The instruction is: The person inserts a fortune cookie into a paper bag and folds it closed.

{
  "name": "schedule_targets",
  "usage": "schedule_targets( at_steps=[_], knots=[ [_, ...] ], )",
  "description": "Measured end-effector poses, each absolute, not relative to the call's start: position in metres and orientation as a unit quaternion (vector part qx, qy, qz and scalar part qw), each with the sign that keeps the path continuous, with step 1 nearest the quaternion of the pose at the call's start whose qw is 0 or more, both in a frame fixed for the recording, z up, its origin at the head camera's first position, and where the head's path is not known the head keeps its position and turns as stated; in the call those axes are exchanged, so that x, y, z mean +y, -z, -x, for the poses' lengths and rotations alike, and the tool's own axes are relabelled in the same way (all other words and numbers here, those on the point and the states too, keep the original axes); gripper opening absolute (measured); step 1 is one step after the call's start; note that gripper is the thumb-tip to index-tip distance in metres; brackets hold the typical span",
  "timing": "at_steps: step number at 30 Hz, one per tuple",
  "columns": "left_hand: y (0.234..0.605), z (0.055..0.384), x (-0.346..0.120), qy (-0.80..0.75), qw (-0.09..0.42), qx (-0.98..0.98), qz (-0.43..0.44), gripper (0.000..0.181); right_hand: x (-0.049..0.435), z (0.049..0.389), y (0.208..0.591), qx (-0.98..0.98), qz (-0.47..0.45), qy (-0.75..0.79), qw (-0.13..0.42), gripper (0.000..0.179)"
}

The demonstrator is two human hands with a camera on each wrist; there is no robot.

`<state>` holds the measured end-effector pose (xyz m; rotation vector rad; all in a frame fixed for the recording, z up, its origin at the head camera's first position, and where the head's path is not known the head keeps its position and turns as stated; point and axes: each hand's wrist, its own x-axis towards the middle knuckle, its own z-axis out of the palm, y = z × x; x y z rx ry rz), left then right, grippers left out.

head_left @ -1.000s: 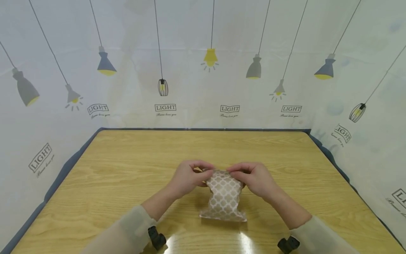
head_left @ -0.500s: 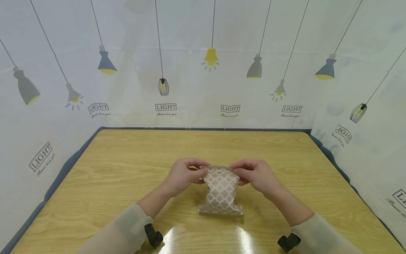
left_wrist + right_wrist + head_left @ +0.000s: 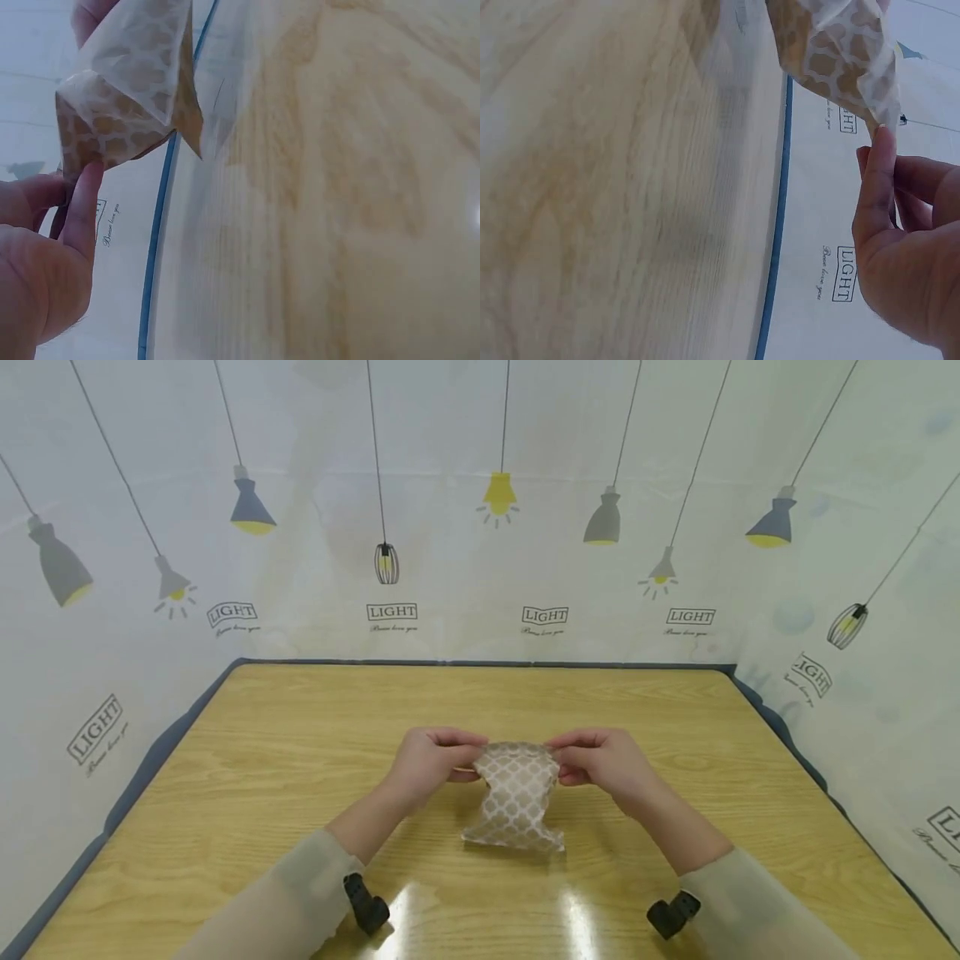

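Observation:
A small beige paper bag with a white lattice pattern [image 3: 517, 793] is held up between both hands over the wooden table. My left hand [image 3: 429, 764] pinches its upper left corner between thumb and fingers. At the opposite upper corner, my right hand [image 3: 603, 762] pinches the bag in the same way. Its top edge is drawn wide, the middle narrows, and the lower end flares into a flat crimped edge. In the left wrist view the bag [image 3: 127, 90] looks creased and folded at the side. The right wrist view shows the bag's corner [image 3: 847, 60] gripped at the fingertips.
The wooden table [image 3: 300, 718] has a dark blue border along its far and side edges. Behind it hangs a pale backdrop [image 3: 450, 527] printed with lamps. Small black devices [image 3: 367, 906] sit by both sleeve cuffs.
Both hands have moved slightly farther from the body and a little apart, carrying the bag with them. The bag's top edge is spread wider, and its lower end has shifted away too.

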<state>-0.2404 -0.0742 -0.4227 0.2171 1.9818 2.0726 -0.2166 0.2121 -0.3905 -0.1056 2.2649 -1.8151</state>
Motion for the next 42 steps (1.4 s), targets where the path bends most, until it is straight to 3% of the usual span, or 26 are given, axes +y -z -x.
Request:
schedule_targets(
  at_steps=[14, 26, 42],
  knots=[
    [0.431, 0.266, -0.073, -0.732, 0.134, 0.668, -0.011, 0.025, 0.216, 0.256, 0.395, 0.796, 0.02, 0.579, 0.175, 0.035],
    [0.448, 0.278, -0.064, -0.713, 0.123, 0.691, 0.008, 0.014, 0.214, 0.275, 0.413, 0.819, -0.008, 0.55, 0.166, 0.023],
    [0.448, 0.273, -0.068, -0.716, 0.154, 0.68, 0.011, 0.029, 0.214, 0.27, 0.414, 0.806, -0.008, 0.561, 0.187, 0.043]
  ],
)
